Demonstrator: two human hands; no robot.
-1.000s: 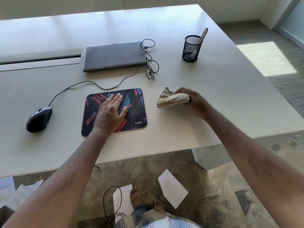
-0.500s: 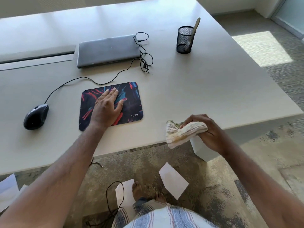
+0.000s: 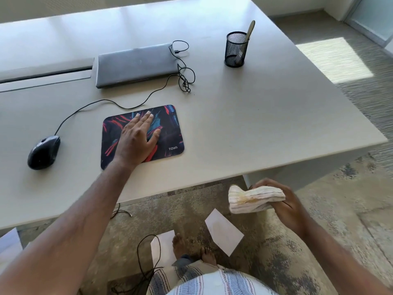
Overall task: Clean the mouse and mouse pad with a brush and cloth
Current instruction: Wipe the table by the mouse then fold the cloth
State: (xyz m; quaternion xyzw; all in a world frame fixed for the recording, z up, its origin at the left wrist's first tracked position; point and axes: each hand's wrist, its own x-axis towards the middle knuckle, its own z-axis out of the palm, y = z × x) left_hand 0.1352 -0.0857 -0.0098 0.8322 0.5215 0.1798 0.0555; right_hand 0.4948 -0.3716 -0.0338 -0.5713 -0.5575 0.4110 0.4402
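Off the table's near edge, over the floor, my right hand (image 3: 285,206) grips the bunched, striped pale cloth (image 3: 254,199). My left hand (image 3: 138,138) lies flat, fingers straight, pinning the dark rectangular mouse pad with red and blue streaks (image 3: 170,133) near that edge. The black corded mouse (image 3: 43,152) sits just left. I judge wiping the pad is in hand; next, bring the cloth back onto it.

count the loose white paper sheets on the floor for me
3 at least: one below the cloth, one by the bare feet, one partly cut off at the left edge. The table may hide more.
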